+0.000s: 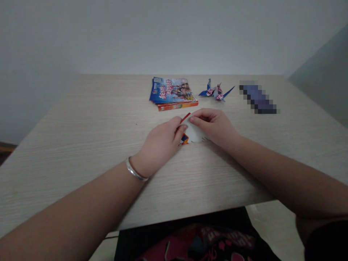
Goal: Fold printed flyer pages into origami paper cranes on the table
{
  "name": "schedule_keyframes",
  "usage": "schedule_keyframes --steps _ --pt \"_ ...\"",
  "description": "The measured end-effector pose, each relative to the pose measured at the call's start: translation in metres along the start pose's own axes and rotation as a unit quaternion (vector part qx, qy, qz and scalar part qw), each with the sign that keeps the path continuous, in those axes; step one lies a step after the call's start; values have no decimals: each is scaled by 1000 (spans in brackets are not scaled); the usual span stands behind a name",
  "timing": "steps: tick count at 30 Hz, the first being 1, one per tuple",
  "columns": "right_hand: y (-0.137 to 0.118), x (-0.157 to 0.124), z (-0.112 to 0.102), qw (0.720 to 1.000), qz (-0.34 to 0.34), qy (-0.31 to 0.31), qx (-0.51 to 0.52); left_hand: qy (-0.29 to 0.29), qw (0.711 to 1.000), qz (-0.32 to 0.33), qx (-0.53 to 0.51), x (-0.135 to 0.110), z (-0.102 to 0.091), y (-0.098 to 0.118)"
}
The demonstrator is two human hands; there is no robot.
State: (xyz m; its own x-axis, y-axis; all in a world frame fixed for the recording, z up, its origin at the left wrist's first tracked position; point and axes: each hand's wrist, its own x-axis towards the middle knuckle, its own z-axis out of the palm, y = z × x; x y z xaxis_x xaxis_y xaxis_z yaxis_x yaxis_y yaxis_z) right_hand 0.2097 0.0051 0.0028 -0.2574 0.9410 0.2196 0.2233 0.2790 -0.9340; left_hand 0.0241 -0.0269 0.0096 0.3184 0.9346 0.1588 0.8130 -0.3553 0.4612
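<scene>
White-backed printed paper, pinched by left hand and right hand, nearer than the flyer stack — any slip could skew the fold!

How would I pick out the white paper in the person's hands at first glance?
On the pale wood-grain table, look just this side of the stack of blue and orange printed leaflets. There, the left hand and right hand hold the white-faced paper. Unlike the leaflets, it shows mostly plain white, with a red edge strip.
</scene>
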Motion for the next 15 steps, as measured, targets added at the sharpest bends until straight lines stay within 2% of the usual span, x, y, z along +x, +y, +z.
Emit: schedule_keyframes --steps 15 --pt "-4 -2 1 1000 4 3 -7 4 1000 19 8 -1 0 -1"
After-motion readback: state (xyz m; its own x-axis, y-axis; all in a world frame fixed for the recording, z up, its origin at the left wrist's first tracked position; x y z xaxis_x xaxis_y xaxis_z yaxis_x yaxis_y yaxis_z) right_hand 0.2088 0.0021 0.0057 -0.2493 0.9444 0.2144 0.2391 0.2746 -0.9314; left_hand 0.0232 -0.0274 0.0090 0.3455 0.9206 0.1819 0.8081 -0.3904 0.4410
